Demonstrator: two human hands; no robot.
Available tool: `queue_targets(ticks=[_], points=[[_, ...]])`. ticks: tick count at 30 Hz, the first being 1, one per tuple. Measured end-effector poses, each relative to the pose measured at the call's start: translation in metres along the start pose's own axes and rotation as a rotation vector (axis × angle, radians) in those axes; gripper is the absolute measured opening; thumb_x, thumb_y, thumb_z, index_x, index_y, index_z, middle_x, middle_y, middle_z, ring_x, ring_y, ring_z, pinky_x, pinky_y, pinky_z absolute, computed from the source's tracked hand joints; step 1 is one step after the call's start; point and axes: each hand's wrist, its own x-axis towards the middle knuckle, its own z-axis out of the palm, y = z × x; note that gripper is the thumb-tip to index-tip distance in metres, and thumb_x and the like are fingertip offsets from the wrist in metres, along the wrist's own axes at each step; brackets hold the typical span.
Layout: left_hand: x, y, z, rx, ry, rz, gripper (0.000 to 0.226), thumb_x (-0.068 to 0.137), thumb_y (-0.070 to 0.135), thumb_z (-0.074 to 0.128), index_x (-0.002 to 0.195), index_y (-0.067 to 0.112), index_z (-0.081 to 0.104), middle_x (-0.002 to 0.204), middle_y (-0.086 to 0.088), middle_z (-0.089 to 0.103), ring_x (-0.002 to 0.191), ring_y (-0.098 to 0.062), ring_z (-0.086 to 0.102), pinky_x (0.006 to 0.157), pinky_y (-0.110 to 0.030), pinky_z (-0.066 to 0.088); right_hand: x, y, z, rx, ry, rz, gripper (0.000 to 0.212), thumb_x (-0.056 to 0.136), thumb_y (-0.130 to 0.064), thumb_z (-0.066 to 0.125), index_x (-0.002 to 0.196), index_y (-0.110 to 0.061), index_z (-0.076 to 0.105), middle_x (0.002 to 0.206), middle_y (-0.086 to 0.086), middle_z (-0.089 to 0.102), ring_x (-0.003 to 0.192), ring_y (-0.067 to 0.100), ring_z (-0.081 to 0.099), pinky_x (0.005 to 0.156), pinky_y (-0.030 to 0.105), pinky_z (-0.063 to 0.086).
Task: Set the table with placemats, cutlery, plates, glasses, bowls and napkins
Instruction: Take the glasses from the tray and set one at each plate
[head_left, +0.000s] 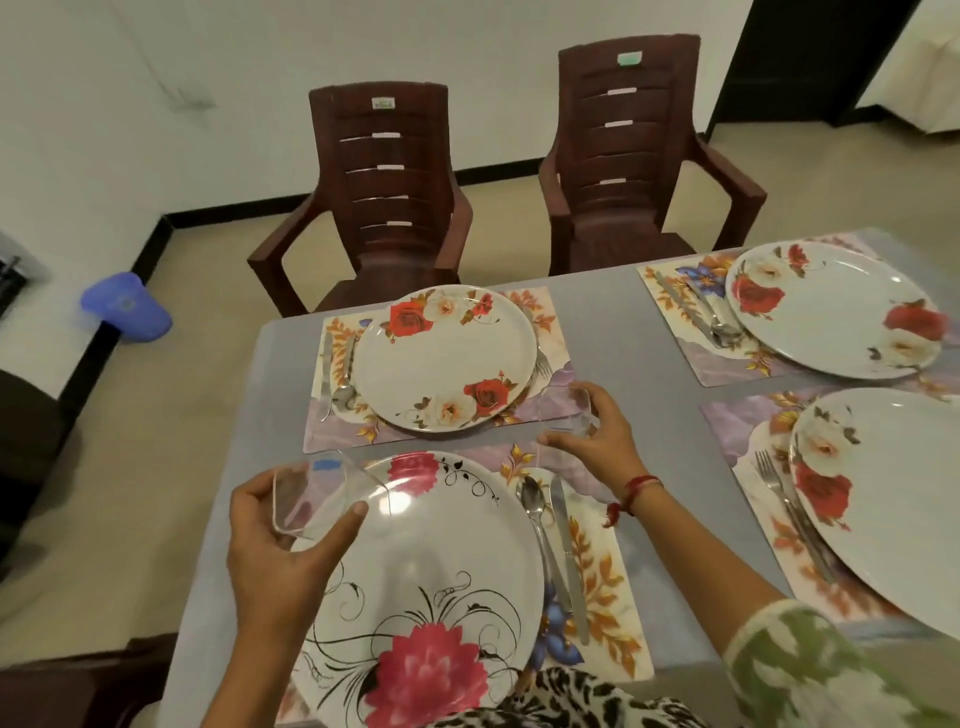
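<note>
left hand (275, 561) and right hand (602, 441) extended, fingers (558, 441) curled.

Four floral plates: pink-flower plate (431, 561), rose plate (441, 358), far right plate (831, 312), near right plate (893, 499); and four placemats: near placemat (608, 587), far placemat (550, 317), far right placemat (727, 364), near right placemat (743, 421). Cutlery that can be made out: three spoons (near spoon (531, 493), far spoon (344, 392), right spoon (727, 330)), three knives (near knife (568, 551), far knife (326, 374), right knife (680, 302)), two forks (far fork (543, 364), right fork (768, 467)). Also two clear glass vessels (left vessel (317, 499), right vessel (566, 410)), two brown plastic armchairs (left armchair (384, 171), right armchair (628, 135)) and one blue plastic object (124, 306)
</note>
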Motion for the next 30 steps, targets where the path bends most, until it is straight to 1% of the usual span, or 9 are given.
queue_targets(ticks=[5, 8, 10, 12, 15, 20, 24, 27, 30], points=[[0.016, 0.003, 0.009, -0.041, -0.052, 0.019, 0.064, 0.048, 0.049, 0.081, 0.104, 0.043, 0.050, 0.119, 0.008, 0.061, 0.114, -0.007, 0.057, 0.093, -0.028, 0.045, 0.003, 0.000, -0.005, -0.050, -0.098, 0.065, 0.080, 0.061, -0.039, 0.084, 0.128, -0.027, 0.042, 0.130, -0.005, 0.047, 0.119, 0.012, 0.045, 0.100, 0.034, 0.042], [0.022, 0.008, 0.018, -0.048, -0.073, 0.030, 0.067, 0.048, 0.052, 0.080, 0.106, 0.040, 0.049, 0.119, 0.009, 0.061, 0.115, -0.008, 0.057, 0.093, -0.029, 0.046, 0.000, 0.001, -0.012, -0.108, -0.105, 0.103, 0.099, 0.063, -0.035, 0.085, 0.143, -0.026, 0.027, 0.146, 0.002, 0.034, 0.133, 0.017, 0.035, 0.104, 0.027, 0.030], [0.024, 0.016, 0.028, -0.048, -0.079, 0.045, 0.067, 0.048, 0.053, 0.080, 0.106, 0.039, 0.049, 0.119, 0.007, 0.060, 0.114, -0.009, 0.057, 0.091, -0.029, 0.047, -0.011, -0.002, -0.021, -0.091, -0.022, 0.112, 0.107, 0.058, -0.044, 0.084, 0.145, -0.028, 0.023, 0.149, 0.001, 0.028, 0.133, 0.013, 0.031, 0.103, 0.026, 0.026], [0.022, 0.027, 0.042, -0.044, -0.101, 0.064, 0.070, 0.050, 0.048, 0.084, 0.110, 0.035, 0.050, 0.119, 0.007, 0.060, 0.114, -0.009, 0.057, 0.091, -0.028, 0.047, -0.026, -0.008, -0.035, -0.032, 0.074, 0.086, 0.106, 0.056, -0.058, 0.080, 0.143, -0.031, 0.027, 0.146, -0.005, 0.030, 0.129, 0.004, 0.033, 0.103, 0.026, 0.027], [0.012, 0.046, 0.069, -0.033, -0.142, 0.102, 0.073, 0.053, 0.038, 0.083, 0.117, 0.024, 0.049, 0.118, 0.013, 0.060, 0.114, -0.004, 0.057, 0.091, -0.029, 0.048, -0.050, -0.018, -0.063, 0.048, 0.118, 0.005, 0.089, 0.057, -0.062, 0.074, 0.135, -0.035, 0.039, 0.138, -0.009, 0.040, 0.124, -0.007, 0.038, 0.103, 0.022, 0.031], [-0.024, 0.094, 0.136, -0.028, -0.272, 0.177, 0.076, 0.049, 0.051, 0.080, 0.114, 0.024, 0.051, 0.111, 0.018, 0.063, 0.107, 0.001, 0.059, 0.084, -0.019, 0.050, -0.079, -0.026, -0.126, 0.058, -0.077, -0.064, 0.073, 0.060, -0.058, 0.077, 0.126, -0.048, 0.046, 0.130, -0.015, 0.047, 0.122, -0.002, 0.045, 0.105, 0.017, 0.037], [-0.076, 0.127, 0.213, 0.006, -0.382, 0.202, 0.074, 0.048, 0.046, 0.085, 0.110, 0.026, 0.052, 0.110, 0.023, 0.061, 0.106, 0.003, 0.058, 0.083, -0.020, 0.049, -0.090, -0.016, -0.187, -0.015, -0.241, -0.101, 0.089, 0.063, -0.045, 0.082, 0.135, -0.054, 0.029, 0.140, -0.025, 0.033, 0.130, -0.006, 0.033, 0.106, 0.011, 0.028], [-0.121, 0.147, 0.283, -0.006, -0.436, 0.191, 0.071, 0.047, 0.050, 0.083, 0.107, 0.026, 0.054, 0.110, 0.020, 0.062, 0.107, 0.003, 0.057, 0.086, -0.023, 0.046, -0.095, 0.002, -0.248, -0.032, -0.269, -0.127, 0.098, 0.063, -0.045, 0.083, 0.138, -0.054, 0.020, 0.144, -0.030, 0.025, 0.132, -0.009, 0.028, 0.109, 0.018, 0.029], [-0.155, 0.167, 0.338, -0.016, -0.476, 0.168, 0.069, 0.046, 0.053, 0.081, 0.103, 0.027, 0.054, 0.107, 0.019, 0.063, 0.106, 0.003, 0.058, 0.085, -0.009, 0.044, -0.102, 0.019, -0.304, -0.027, -0.226, -0.086, 0.099, 0.061, -0.043, 0.085, 0.135, -0.057, 0.020, 0.143, -0.032, 0.026, 0.131, -0.010, 0.028, 0.109, 0.021, 0.031]])
